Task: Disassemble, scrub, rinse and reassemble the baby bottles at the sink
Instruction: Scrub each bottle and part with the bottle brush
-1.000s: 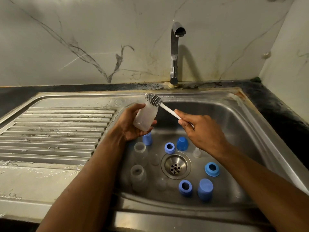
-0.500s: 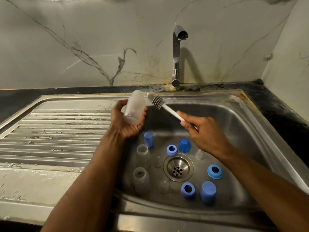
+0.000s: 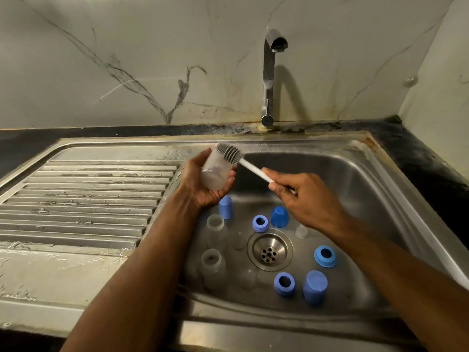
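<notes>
You stand over one stainless steel sink [image 3: 375, 199] whose ribbed draining board [image 3: 83, 199] runs off to your left, with one chrome tap [image 3: 269, 80] rising against the veined marble wall [image 3: 127, 59] behind it and a dark stone counter [image 3: 418, 161] along the back and right. Your left hand [image 3: 203, 184] is curled around one clear plastic baby bottle [image 3: 215, 171], holding it tilted above the left part of the basin with its mouth turned up and away from you. Your right hand [image 3: 307, 199] pinches the white handle of one grey-bristled bottle brush [image 3: 229, 153], whose head sits at the bottle's mouth, touching it; how far the bristles reach inside cannot be told. The two hands are apart, joined only by the brush. On the basin floor, around the single round steel drain [image 3: 269, 252], you have two more clear bottles standing open near the left wall, one [image 3: 215, 224] behind the other [image 3: 212, 262]. Three solid blue caps stand there: one [image 3: 225, 207] just below your left hand, one [image 3: 279, 216] behind the drain, one [image 3: 314, 287] at the front right. Three blue screw rings with dark holes lie about: one [image 3: 260, 223] beside the middle cap, one [image 3: 325, 255] to the right, one [image 3: 284, 284] at the front. At least one small clear teat [image 3: 301, 231] shows right of the drain; other faint clear shapes near the bottles are too dim to count.
</notes>
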